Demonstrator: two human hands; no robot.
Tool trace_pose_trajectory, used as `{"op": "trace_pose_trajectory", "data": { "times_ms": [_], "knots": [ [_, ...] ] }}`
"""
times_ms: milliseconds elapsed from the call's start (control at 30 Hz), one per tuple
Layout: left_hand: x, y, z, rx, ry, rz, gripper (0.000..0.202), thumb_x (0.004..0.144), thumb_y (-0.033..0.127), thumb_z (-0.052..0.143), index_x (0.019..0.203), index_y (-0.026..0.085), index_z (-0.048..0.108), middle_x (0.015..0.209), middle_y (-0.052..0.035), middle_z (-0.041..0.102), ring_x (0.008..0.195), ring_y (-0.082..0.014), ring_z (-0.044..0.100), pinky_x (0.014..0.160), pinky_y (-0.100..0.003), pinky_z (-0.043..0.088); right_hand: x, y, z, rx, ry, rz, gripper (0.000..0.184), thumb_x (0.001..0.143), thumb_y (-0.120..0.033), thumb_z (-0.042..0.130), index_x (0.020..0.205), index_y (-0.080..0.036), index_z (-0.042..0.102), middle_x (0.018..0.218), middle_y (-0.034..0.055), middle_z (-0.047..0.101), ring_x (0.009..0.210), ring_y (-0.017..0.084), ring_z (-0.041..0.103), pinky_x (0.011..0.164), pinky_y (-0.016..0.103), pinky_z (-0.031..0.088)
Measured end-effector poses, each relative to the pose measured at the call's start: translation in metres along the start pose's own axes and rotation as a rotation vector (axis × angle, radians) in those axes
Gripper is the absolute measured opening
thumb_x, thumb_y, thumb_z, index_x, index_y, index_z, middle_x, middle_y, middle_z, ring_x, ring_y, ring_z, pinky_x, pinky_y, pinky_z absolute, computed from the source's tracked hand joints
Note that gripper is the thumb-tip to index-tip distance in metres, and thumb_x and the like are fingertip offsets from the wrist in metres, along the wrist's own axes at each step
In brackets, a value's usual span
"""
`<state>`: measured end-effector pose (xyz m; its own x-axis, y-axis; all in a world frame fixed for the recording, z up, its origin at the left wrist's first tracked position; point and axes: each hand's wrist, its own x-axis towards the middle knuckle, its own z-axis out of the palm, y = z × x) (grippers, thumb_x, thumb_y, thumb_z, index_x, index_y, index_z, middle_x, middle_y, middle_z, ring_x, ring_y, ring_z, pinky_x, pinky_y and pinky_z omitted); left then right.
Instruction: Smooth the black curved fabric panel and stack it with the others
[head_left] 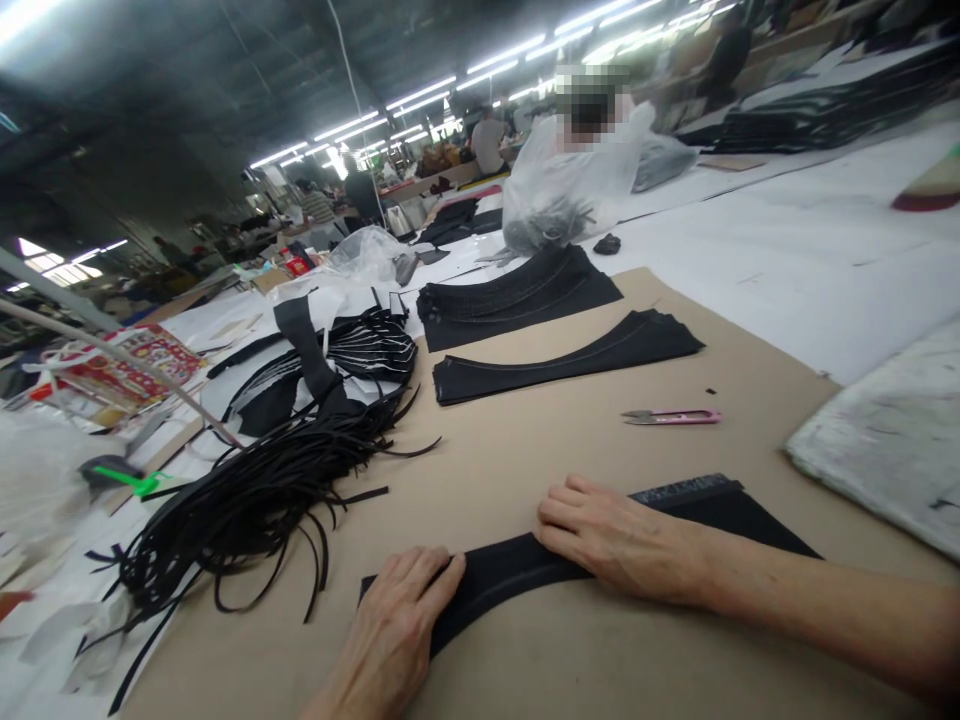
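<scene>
A curved black fabric piece (pixel 517 575) lies on the brown cardboard sheet (pixel 525 450) near me. My left hand (pixel 401 625) rests flat on its left end, fingers stretched out. My right hand (pixel 611 540) presses on its middle, fingers lying flat over the cloth. The right end of the piece (pixel 720 510) widens and shows a patterned edge.
Pink thread snips (pixel 671 416) lie on the cardboard beyond my right hand. Two stacks of curved black pieces (pixel 562 365) sit farther back. A tangle of black strips (pixel 262 490) lies at left. A person behind a plastic bag (pixel 570 180) works at the far end.
</scene>
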<state>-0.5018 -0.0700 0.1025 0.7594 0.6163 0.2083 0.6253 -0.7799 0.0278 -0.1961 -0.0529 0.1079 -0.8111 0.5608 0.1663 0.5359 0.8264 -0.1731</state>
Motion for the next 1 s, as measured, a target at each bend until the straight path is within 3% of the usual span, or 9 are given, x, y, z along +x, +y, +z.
{"op": "trace_pose_trajectory", "data": {
  "times_ms": [67, 200, 367, 533, 633, 767, 1000],
  "knots": [
    [0.005, 0.004, -0.003, -0.053, -0.010, -0.007, 0.041, 0.087, 0.003, 0.036, 0.119, 0.017, 0.059, 0.105, -0.0076, 0.066, 0.094, -0.0194, 0.060, 0.081, -0.033, 0.052, -0.003, 0.000, -0.003, 0.047, 0.002, 0.073, 0.015, 0.092, -0.009, 0.044, 0.085, -0.018, 0.055, 0.088, 0.0032, 0.057, 0.079, 0.017, 0.048, 0.073, 0.032, 0.035],
    [0.023, 0.019, -0.008, -0.194, -0.004, -0.159, 0.031, 0.091, 0.009, 0.042, 0.114, 0.020, 0.059, 0.099, -0.0049, 0.065, 0.089, -0.0183, 0.059, 0.080, -0.034, 0.051, -0.006, 0.001, -0.010, 0.213, 0.010, 0.255, 0.009, 0.090, -0.014, 0.052, 0.096, -0.018, 0.058, 0.095, 0.0040, 0.059, 0.089, 0.019, 0.053, 0.083, 0.034, 0.039],
    [0.069, 0.046, -0.002, -0.384, 0.012, -0.283, 0.020, 0.090, 0.020, 0.056, 0.110, 0.021, 0.059, 0.100, -0.0056, 0.063, 0.095, -0.0207, 0.057, 0.083, -0.037, 0.051, -0.009, 0.002, -0.010, 0.347, 0.063, 0.343, 0.024, 0.086, -0.015, 0.058, 0.109, -0.019, 0.056, 0.104, 0.0048, 0.059, 0.097, 0.020, 0.054, 0.088, 0.035, 0.040],
    [0.104, 0.063, 0.008, -0.483, -0.065, -0.289, 0.016, 0.088, 0.009, 0.053, 0.096, 0.021, 0.061, 0.095, -0.0036, 0.062, 0.094, -0.0197, 0.056, 0.083, -0.035, 0.049, -0.017, -0.002, -0.015, 0.273, 0.098, 0.361, 0.015, 0.082, -0.009, 0.058, 0.093, -0.018, 0.055, 0.099, 0.0037, 0.057, 0.093, 0.019, 0.051, 0.083, 0.034, 0.038],
    [0.108, 0.065, 0.011, -0.467, -0.088, -0.292, 0.018, 0.090, 0.008, 0.048, 0.091, 0.019, 0.062, 0.092, -0.0041, 0.061, 0.091, -0.0191, 0.055, 0.081, -0.033, 0.049, -0.026, -0.005, -0.013, 0.182, 0.112, 0.329, 0.009, 0.088, -0.010, 0.052, 0.088, -0.019, 0.055, 0.093, 0.0027, 0.057, 0.088, 0.018, 0.050, 0.079, 0.034, 0.035],
    [0.107, 0.067, 0.013, -0.424, -0.122, -0.282, 0.025, 0.092, 0.007, 0.041, 0.091, 0.018, 0.063, 0.091, -0.0053, 0.061, 0.089, -0.0190, 0.055, 0.080, -0.034, 0.049, -0.036, -0.007, -0.003, 0.086, 0.124, 0.245, 0.016, 0.089, -0.008, 0.046, 0.093, -0.018, 0.058, 0.090, 0.0038, 0.058, 0.084, 0.018, 0.049, 0.076, 0.034, 0.034],
    [0.105, 0.070, 0.015, -0.313, -0.174, -0.246, 0.026, 0.092, 0.005, 0.037, 0.093, 0.016, 0.061, 0.094, -0.0072, 0.060, 0.090, -0.0212, 0.053, 0.082, -0.038, 0.050, -0.040, -0.008, 0.005, 0.015, 0.144, 0.195, 0.021, 0.087, -0.006, 0.047, 0.098, -0.016, 0.061, 0.093, 0.0051, 0.060, 0.088, 0.018, 0.049, 0.083, 0.035, 0.034]
  ]
}}
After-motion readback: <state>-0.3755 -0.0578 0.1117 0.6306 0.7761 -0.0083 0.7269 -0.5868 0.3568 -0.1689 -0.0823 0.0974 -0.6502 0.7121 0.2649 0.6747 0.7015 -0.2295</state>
